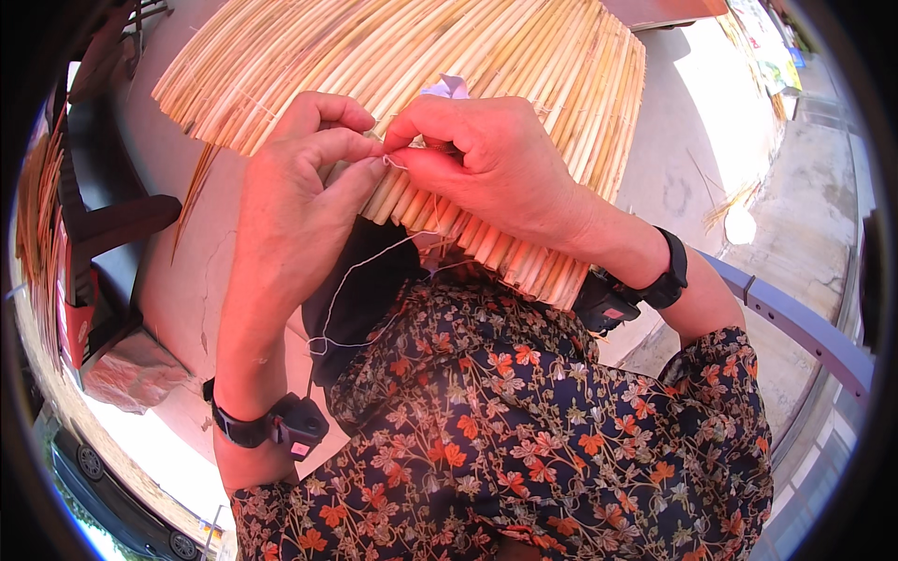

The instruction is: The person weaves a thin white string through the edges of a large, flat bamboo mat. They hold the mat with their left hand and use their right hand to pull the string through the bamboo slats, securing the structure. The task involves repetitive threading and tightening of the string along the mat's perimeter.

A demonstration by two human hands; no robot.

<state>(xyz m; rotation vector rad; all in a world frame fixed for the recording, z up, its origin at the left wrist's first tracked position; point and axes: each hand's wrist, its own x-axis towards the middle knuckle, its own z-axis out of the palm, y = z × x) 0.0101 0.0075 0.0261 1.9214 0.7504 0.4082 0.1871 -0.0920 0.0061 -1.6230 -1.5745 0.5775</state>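
Note:
Across my lap lies a mat of pale reed stalks [449, 56], bound side by side with thin cross threads. My left hand [297, 178] and my right hand [486, 164] meet over its near edge. Thumb and fingers of both hands pinch a white thread [348, 273], which shows as a small loop between the fingertips. From there the thread hangs in a loose curve down over my dark clothing. A small pale lilac scrap [447, 87] sticks up just behind my right hand. The exact knot or crossing of the thread is hidden by my fingers.
A dark chair [122, 224] stands at the left, with a bundle of loose reeds [47, 215] beyond it. A reddish stone block [138, 372] sits on the floor beside it. At the right curves a grey metal rail [804, 327]. Each wrist wears a strapped device.

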